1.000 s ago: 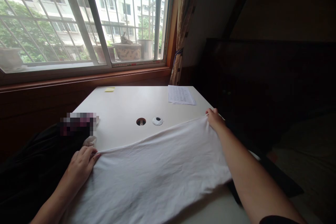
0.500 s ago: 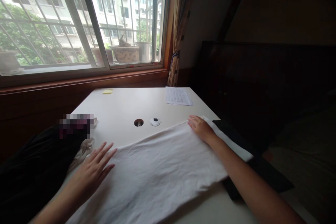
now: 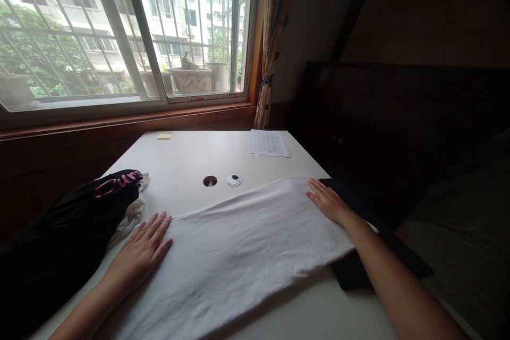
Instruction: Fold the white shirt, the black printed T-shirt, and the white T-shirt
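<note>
- Head view shows our white cloth (image 3: 239, 255) lying flat across the lower middle of the frame, on the white table (image 3: 187, 156).
- Our left hand (image 3: 141, 247) rests on the cloth's left end, in the lower left of the frame. It is wide open, palm down, with straight fingers. It holds nothing.
- Our right hand (image 3: 329, 203) rests on the cloth's right end, right of the middle. It is open and flat too, and holds nothing.
- A second ago both hands pinched the far edge of the cloth and held it up a little. Now we have let go, and that edge lies down on the table.
- Since the last picture, the right hand has slid out toward the right. The left hand has hardly moved.
- So the cloth is now spread out and pressed down, not lifted.
- A black heap of clothes (image 3: 59, 239) sits at the lower left, near our left hand. A dark flat thing (image 3: 358, 271) pokes out from under the cloth's right end.
- Higher up on the table we see a hole (image 3: 210, 181), a round cap (image 3: 234, 180), a sheet of paper (image 3: 270, 143) and a yellow note (image 3: 164, 136). They sit where they were.
</note>
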A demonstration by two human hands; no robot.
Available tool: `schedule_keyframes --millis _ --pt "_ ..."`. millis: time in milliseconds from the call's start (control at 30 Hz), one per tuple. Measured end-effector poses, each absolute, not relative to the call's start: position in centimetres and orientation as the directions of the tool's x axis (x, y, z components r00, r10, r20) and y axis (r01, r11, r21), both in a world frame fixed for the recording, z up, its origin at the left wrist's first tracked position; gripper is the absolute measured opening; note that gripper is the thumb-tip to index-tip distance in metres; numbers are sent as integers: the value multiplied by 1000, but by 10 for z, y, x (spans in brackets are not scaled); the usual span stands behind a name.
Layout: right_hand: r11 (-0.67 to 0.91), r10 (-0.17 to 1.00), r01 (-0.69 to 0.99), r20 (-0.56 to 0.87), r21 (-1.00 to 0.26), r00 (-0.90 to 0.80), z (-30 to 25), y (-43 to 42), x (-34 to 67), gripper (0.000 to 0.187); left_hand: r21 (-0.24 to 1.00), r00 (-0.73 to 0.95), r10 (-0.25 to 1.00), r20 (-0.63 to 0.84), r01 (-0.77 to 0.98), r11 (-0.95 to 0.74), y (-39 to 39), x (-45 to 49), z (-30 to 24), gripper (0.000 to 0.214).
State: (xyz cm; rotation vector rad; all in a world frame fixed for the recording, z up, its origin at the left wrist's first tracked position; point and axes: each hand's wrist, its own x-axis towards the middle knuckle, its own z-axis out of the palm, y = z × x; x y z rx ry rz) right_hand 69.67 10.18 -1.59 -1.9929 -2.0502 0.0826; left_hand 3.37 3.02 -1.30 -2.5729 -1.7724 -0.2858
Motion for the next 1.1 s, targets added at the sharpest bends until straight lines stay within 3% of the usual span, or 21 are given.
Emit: schedule_keyframes --millis 133,300,467,600,667,933,1100 --pt "-29 981 969 180 -245 75 -24 92 721 58 91 320 935 153 938 -335 30 33 -13 64" --pt "39 948 965 315 -259 46 -33 88 737 54 145 279 940 195 940 -309 40 10 -22 63" --pt "-15 889 986 448 -167 90 -35 87 742 49 444 258 936 241 828 -343 44 -24 -15 66" --pt "-162 869 979 453 -122 200 -31 83 741 46 733 128 969 213 635 -245 38 -35 5 72" --pt "-202 872 971 428 -128 238 -28 82 740 44 811 80 983 166 556 -183 34 -34 15 73" --pt "-409 867 895 231 -176 441 -21 86 743 40 748 -37 982 183 654 -115 28 -22 33 69" --pt "-475 843 868 208 -143 495 -21 88 746 45 664 -24 985 172 741 -98 21 -18 41 68"
